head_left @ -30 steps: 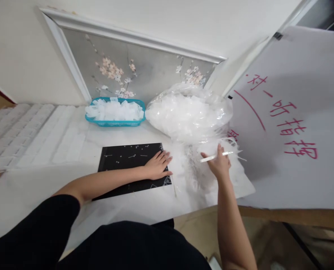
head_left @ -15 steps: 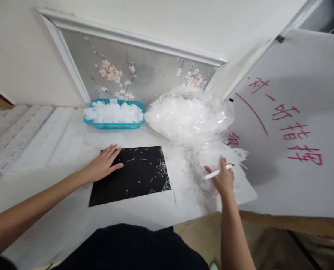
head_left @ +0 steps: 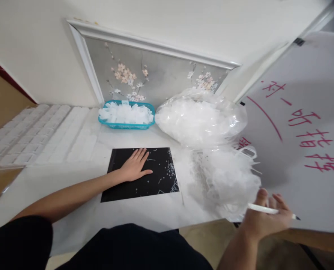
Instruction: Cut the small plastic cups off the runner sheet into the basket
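Observation:
My left hand (head_left: 136, 165) lies flat with fingers spread on a black sheet (head_left: 161, 180) scattered with small pale bits, thickest along its right side. Fingers curled round a white pen (head_left: 264, 209) with a dark tip, my right hand (head_left: 268, 219) is at the table's right front edge. Just to its left is a heap of white, stringy pieces (head_left: 231, 176). Behind the heap sits a big clear plastic bag (head_left: 200, 118) full of white pieces. A blue basket (head_left: 127, 126) behind the black sheet holds many white translucent pieces.
Rows of stacked white pieces (head_left: 51, 135) cover the table's left part. A framed flower picture (head_left: 161, 63) leans at the back. On the right stands a white board (head_left: 319, 187) with red writing. A brown surface (head_left: 0, 183) shows at the left edge.
My right hand has moved off the stringy heap, rightward and toward me, with the pen still in it. My left hand has slid right, farther onto the black sheet. The view has shifted.

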{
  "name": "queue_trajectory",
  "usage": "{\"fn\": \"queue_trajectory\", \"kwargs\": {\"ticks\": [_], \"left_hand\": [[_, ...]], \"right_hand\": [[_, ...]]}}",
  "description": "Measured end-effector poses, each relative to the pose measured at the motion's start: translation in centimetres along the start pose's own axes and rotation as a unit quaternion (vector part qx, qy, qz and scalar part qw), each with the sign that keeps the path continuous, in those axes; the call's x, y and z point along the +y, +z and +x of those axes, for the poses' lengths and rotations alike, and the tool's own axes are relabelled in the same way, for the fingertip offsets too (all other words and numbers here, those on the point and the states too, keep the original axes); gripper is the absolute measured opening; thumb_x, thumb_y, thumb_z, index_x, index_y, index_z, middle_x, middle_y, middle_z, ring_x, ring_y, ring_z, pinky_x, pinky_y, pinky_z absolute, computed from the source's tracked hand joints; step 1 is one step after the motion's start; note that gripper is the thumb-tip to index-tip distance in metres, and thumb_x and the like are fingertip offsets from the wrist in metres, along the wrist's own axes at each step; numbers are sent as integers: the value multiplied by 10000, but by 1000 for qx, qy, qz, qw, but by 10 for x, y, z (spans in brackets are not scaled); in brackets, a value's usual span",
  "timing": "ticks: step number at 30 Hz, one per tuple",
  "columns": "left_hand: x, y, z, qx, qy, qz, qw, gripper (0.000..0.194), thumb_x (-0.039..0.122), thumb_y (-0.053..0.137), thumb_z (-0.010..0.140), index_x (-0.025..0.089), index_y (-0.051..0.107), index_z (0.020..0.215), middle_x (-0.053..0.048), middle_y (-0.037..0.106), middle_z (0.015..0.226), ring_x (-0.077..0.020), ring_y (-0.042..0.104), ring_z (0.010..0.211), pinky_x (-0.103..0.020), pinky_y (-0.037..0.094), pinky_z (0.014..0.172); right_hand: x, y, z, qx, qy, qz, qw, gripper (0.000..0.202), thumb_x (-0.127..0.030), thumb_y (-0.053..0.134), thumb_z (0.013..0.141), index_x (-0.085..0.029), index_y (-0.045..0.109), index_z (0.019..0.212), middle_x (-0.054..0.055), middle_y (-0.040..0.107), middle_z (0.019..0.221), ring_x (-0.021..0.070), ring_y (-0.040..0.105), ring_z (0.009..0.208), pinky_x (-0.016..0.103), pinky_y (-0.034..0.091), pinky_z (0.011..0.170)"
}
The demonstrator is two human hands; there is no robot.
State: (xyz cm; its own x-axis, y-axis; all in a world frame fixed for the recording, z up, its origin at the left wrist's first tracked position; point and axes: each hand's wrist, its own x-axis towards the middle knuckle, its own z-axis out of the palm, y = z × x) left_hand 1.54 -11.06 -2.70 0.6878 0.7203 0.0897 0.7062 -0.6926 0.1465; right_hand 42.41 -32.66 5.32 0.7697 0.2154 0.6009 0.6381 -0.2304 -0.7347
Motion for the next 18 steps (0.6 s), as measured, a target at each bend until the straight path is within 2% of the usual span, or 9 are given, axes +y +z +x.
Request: {"fn": "queue_trajectory", "kwargs": {"ticks": [2,4,7,10,12,13,16,18], "left_hand": [[22,4,32,-10,32,-24,999,955,770,248,894,90,210,1564,-169,142,1625,-347,100,1507,-466,81,1219],[46,6,61,-25,71,-49,996,952,774,243,891,99,222,1562,-166,130,1628,-353,86,1507,-466,73,1217],[79,4,94,-52,137,-93,985,888,745,249,914,144,219,1568,-146,108,1635,-340,89,1509,-467,89,1213],[98,-4,108,-55,186,-131,972,777,681,260,956,211,205,1573,-114,98,1641,-308,104,1513,-480,109,1209],[98,-12,106,-31,199,-141,969,717,646,286,972,236,254,1559,-99,111,1643,-294,117,1513,-477,111,1214],[94,-16,102,-15,201,-140,969,692,634,307,974,241,303,1543,-92,127,1642,-293,127,1511,-472,119,1217],[64,-27,81,19,190,-134,972,616,606,366,972,245,459,1462,-77,187,1635,-299,177,1501,-459,177,1218],[34,-31,64,37,157,-130,978,573,581,379,978,242,512,1421,-80,209,1629,-308,188,1497,-491,205,1212]], "right_hand": [[-2,-3,-5,39,23,10,999,566,-510,678,821,-161,545,1246,243,529,1371,386,543,1279,571,501,1002],[-1,-4,-10,27,33,12,999,614,-541,711,779,-133,560,1212,251,536,1363,376,534,1289,554,477,1036],[3,1,-23,-31,17,-31,999,791,-607,711,733,-115,501,1315,233,502,1403,379,475,1332,569,371,1112],[5,10,-47,-141,22,-100,985,1052,-643,758,640,-109,372,1459,236,458,1450,422,439,1339,584,360,1096],[5,15,-64,-192,19,-131,972,1067,-643,749,641,-100,366,1476,241,495,1421,440,472,1299,575,408,1043],[5,16,-70,-186,10,-137,973,982,-631,717,686,-102,410,1454,233,537,1383,431,505,1268,560,430,1020],[2,13,-72,-99,-36,-118,987,658,-552,608,830,-111,578,1318,196,657,1233,368,620,1133,494,483,965],[-4,8,-52,-40,-68,-96,992,553,-504,604,858,-116,630,1251,176,691,1169,332,659,1064,461,505,942]]}}
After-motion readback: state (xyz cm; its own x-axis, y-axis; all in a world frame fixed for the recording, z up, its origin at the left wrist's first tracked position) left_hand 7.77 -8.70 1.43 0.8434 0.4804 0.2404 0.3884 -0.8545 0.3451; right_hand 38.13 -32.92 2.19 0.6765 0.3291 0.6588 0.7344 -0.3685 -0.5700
